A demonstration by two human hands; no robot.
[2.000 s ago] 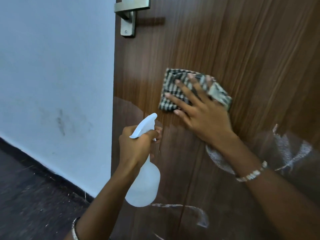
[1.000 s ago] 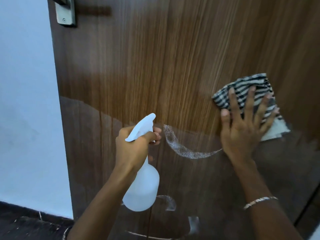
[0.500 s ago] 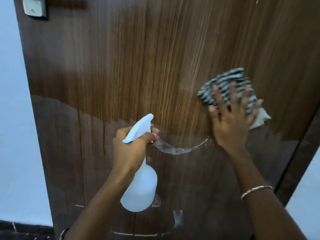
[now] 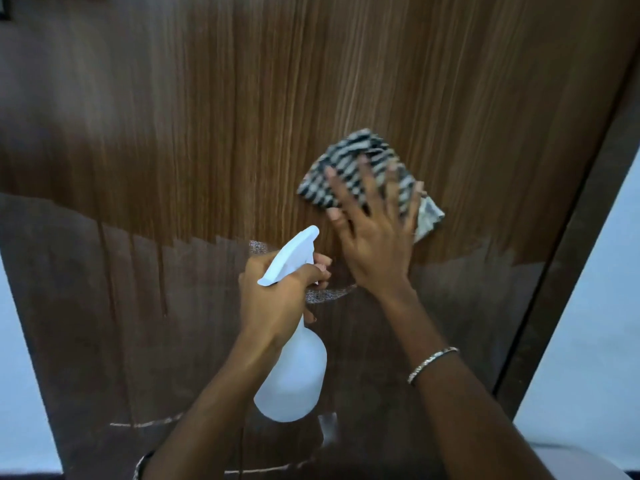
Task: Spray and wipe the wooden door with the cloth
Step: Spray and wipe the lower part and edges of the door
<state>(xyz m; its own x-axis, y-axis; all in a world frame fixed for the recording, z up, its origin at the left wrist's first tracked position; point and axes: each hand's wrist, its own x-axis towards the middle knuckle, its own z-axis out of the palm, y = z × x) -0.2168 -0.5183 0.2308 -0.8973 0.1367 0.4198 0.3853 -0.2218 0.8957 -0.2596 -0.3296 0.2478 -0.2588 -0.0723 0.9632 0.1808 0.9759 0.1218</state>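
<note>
A: The wooden door (image 4: pixel 207 133) filled nearly the whole view, and across its lower half, from nine o'clock round to four, a damp patch (image 4: pixel 104 323) showed darker, with drip lines running down at eight.

B: Dry grain sat above it, at twelve. The right hand (image 4: pixel 374 244) was at one o'clock of centre, fingers (image 4: pixel 346 195) spread straight and flat, pressing the striped cloth (image 4: pixel 353 161) against the door just above the wet edge.

A: Nothing gripped there, only pressure. That was my worry: a pale corner stuck out loose at two o'clock of the hand, so a quick stroke could have let the cloth slide out and drop.

B: Fair. Down at six o'clock, the left hand (image 4: pixel 273 296) had its fingers (image 4: pixel 320 265) curled round the neck of the white spray bottle (image 4: pixel 294 375), seemingly on the trigger, nozzle aimed up toward one o'clock.

A: Close to the right palm, that. A squeeze from there would probably have wetted the hand and not the wood.

B: And the two hands were nearly touching, so a downward stroke could have knocked the nozzle.

A: Smallest bits: a bracelet (image 4: pixel 431 363) on the right wrist at five o'clock, which might have scraped the finish if the forearm leaned in, and a thin foam streak (image 4: pixel 329 294) just under the palm, not yet wiped, likely to dry as a mark.
</note>
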